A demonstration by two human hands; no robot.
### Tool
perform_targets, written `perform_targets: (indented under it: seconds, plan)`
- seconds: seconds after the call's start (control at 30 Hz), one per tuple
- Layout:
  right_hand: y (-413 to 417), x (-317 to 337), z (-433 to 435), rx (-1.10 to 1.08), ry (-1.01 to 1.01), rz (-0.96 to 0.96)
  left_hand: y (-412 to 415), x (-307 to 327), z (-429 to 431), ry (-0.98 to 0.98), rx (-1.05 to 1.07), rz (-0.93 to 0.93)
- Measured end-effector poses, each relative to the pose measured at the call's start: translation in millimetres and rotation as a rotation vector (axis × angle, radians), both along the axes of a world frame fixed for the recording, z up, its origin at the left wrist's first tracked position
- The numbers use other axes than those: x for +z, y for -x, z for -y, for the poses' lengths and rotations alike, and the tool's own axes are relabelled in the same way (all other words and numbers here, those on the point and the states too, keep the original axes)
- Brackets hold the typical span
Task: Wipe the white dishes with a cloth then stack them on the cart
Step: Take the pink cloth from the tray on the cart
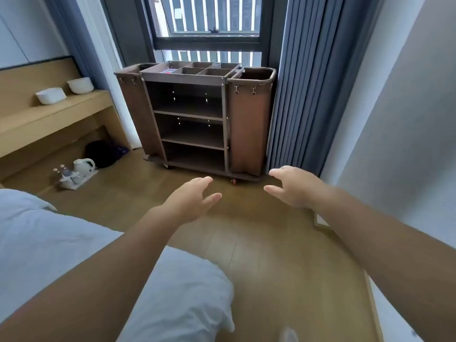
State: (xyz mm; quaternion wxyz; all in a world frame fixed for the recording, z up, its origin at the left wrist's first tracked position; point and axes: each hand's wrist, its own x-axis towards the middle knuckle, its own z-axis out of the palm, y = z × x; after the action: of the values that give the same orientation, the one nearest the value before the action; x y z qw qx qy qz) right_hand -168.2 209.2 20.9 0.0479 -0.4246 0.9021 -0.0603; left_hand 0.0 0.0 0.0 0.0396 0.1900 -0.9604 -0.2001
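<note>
Both arms reach forward over the wooden floor. The left hand is spread, fingers straight and slightly apart, holding nothing and touching nothing. The right hand is likewise spread and empty, thumb apart from the fingers. The brown cart stands ahead under the window, well apart from both hands. Two white dishes sit side by side on the wooden shelf to the left. A white kettle stands on the floor below. White bedding lies under the left arm.
</note>
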Motion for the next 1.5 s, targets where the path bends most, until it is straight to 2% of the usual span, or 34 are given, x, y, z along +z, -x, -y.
perform_targets:
  seconds: [0.43,0.77,1.1,1.27,1.5]
  plan:
    - [231,15,88,0.185,0.078,0.039,189,20,60,0.022,0.280,-0.049]
    - [325,8,182,0.301,0.078,0.018,267,10,132,0.006,0.371,-0.027]
    - [397,-2,348,0.367,0.029,-0.017,348,-6,288,-0.035,0.440,-0.107]
    - [431,13,448,0.383,0.079,-0.030,378,7,385,0.003,0.466,-0.139]
    - [477,16,560,0.398,0.091,-0.051,404,9,481,0.019,0.512,-0.099]
